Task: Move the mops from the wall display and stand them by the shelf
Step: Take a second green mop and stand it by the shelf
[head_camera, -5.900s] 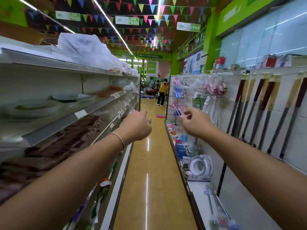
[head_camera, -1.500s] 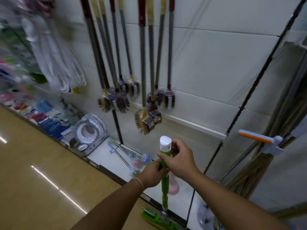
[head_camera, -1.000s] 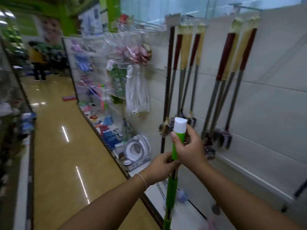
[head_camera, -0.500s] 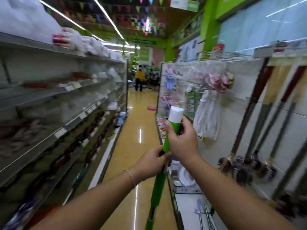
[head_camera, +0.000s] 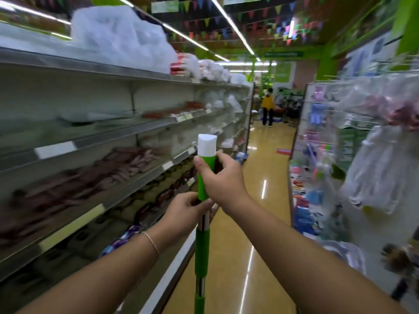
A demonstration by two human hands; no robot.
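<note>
Your right hand (head_camera: 223, 181) was wrapped around the upper green grip of the mop (head_camera: 203, 223), thumb on the near side and fingers curled behind, just below its white end cap (head_camera: 206, 145). Your left hand (head_camera: 187, 211) closed on the same pole directly beneath, at the point where the green grip met the bare metal section; the two hands were nearly touching. A thin bracelet (head_camera: 151, 240) circled your left wrist.

The mop was held almost upright in the centre of the view, between your forearms. Below your hands the pole showed a second green sleeve, then more metal, then green again at the lower edge of the picture; its head lay out of view.

The pole stood over the aisle floor (head_camera: 256, 200), close to the base of the shelf unit (head_camera: 136, 132) on your left, whose tiers carried blurred packaged goods and white bags on top. On your right, well apart from the mop, stood the wall display (head_camera: 362, 155) with hanging bagged items, also blurred. At the far end of the aisle a person in a yellow top (head_camera: 268, 107) stood facing away. Coloured pennants (head_camera: 260, 23) hung from the ceiling.
</note>
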